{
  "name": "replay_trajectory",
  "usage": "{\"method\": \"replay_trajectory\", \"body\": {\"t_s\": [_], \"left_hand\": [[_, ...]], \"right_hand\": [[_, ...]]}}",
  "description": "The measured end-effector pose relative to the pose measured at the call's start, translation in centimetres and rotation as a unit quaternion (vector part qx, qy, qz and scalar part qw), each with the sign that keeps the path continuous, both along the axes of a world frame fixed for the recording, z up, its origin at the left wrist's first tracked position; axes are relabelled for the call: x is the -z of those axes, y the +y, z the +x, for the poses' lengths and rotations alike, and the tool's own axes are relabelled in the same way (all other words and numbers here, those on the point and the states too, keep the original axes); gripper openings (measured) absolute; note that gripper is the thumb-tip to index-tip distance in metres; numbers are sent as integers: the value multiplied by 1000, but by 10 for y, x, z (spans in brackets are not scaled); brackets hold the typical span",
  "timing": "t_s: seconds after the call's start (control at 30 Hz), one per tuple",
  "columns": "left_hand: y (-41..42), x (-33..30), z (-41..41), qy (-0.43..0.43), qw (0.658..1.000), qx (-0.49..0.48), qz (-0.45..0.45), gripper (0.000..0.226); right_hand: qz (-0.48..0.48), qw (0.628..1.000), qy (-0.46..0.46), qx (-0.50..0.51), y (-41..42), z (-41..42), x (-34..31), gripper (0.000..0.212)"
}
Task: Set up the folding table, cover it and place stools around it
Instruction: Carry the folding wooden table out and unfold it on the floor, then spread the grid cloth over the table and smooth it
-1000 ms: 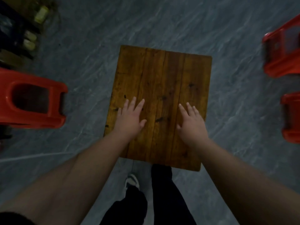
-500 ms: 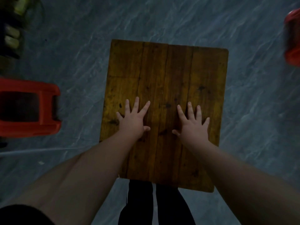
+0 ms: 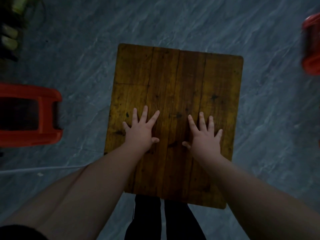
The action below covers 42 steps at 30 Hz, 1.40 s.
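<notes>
Left hand (image 3: pixel 140 130) laid flat on wooden tabletop (image 3: pixel 174 80), fingers straight and spread, nothing gripped. Right hand (image 3: pixel 205 138) laid flat beside it, fingers likewise splayed, pressed palm-down on planks. Hands kept apart, both on near half of table. Table seen from above, set on grey marbled floor (image 3: pixel 173 19), top bare. Dark trouser legs (image 3: pixel 162 220) seen below near edge. Red stool (image 3: pixel 29 115) lying on side at left, well apart from table. Second red stool (image 3: pixel 311 47) cut off by right frame edge. Dim shelving (image 3: pixel 10 32) glimpsed at upper left, contents not discernible.
</notes>
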<state>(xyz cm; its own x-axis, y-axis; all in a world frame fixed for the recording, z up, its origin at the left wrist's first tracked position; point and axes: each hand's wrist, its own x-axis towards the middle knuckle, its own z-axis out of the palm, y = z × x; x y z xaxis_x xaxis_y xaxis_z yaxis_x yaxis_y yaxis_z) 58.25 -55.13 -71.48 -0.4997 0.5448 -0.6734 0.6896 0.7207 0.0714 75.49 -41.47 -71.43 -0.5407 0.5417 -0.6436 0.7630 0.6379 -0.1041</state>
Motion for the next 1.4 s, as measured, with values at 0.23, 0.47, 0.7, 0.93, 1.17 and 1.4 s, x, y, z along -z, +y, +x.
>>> {"method": "replay_trajectory", "body": {"t_s": [0.23,0.47,0.7,0.93,1.17,1.4], "left_hand": [[-1,0,-1,-2,1000,-3,7,109],[-11,-17,-3,-33,999,-34,19,89],[-60,-128,-3,46,987,-90,123,68],[-116,-284,20,152,961,-81,216,67],[-165,-403,91,183,942,-70,271,67],[-193,-515,166,239,914,-34,327,66]], "right_hand": [[0,1000,-6,-1,1,-1,-2,102],[-35,999,-16,5,8,-2,-20,90],[-9,996,85,-32,3,-11,-126,67],[40,971,222,-79,-38,11,-276,61],[118,934,321,-99,-99,74,-399,61],[182,901,387,-77,-140,160,-498,64]]}}
